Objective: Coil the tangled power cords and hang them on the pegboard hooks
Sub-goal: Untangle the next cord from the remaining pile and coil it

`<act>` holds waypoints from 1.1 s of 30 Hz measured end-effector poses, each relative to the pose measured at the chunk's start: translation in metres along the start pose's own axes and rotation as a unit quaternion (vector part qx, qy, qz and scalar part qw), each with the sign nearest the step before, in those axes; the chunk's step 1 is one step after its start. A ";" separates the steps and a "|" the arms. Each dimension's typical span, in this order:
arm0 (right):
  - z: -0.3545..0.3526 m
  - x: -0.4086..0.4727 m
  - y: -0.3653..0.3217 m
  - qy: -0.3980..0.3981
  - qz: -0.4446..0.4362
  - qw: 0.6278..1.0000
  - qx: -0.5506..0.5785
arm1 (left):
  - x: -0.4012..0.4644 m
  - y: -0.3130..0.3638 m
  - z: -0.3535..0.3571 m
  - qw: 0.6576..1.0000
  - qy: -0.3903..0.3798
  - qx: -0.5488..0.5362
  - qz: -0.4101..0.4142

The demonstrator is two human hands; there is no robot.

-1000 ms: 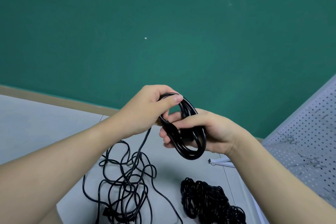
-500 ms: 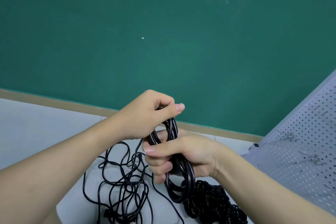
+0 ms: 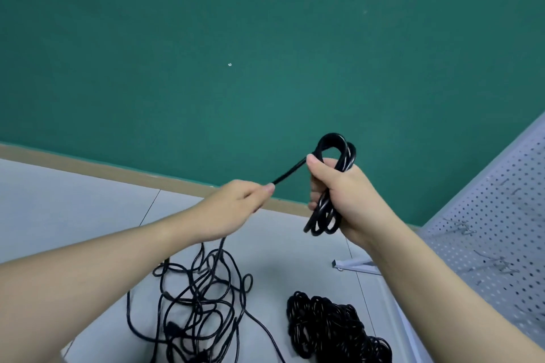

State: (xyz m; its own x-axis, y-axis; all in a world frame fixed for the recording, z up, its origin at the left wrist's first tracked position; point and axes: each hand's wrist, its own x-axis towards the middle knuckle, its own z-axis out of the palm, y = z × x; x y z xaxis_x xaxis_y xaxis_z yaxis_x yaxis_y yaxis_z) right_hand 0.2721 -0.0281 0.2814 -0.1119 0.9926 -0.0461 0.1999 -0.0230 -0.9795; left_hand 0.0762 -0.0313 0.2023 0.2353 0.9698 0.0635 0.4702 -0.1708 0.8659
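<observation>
Right fingers (image 3: pixel 317 186) wrap coil (image 3: pixel 327 203); left pinch strand (image 3: pixel 290 173).

Soft, even light is filling the scene, and the green wall (image 3: pixel 265 38) is showing brighter at its middle and darkening toward the corners. Small white glints are running along the glossy black cord (image 3: pixel 343 153), while only faint shadows are lying on the pale floor (image 3: pixel 73 209). The wide lens is bending the baseboard (image 3: pixel 118 172), and everything is looking slightly soft.
</observation>
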 end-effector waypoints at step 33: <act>-0.057 0.025 -0.008 0.092 -0.047 0.971 0.217 | -0.017 0.041 -0.037 0.952 0.044 0.250 0.170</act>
State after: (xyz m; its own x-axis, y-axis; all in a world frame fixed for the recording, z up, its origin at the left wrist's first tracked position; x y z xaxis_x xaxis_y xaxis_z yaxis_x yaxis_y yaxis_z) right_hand 0.3231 0.0032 0.2989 0.0743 0.9962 0.0451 -0.2365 0.0615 -0.9697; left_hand 0.0598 -0.0487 0.2550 0.3848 0.8503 0.3589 0.7310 -0.5182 0.4439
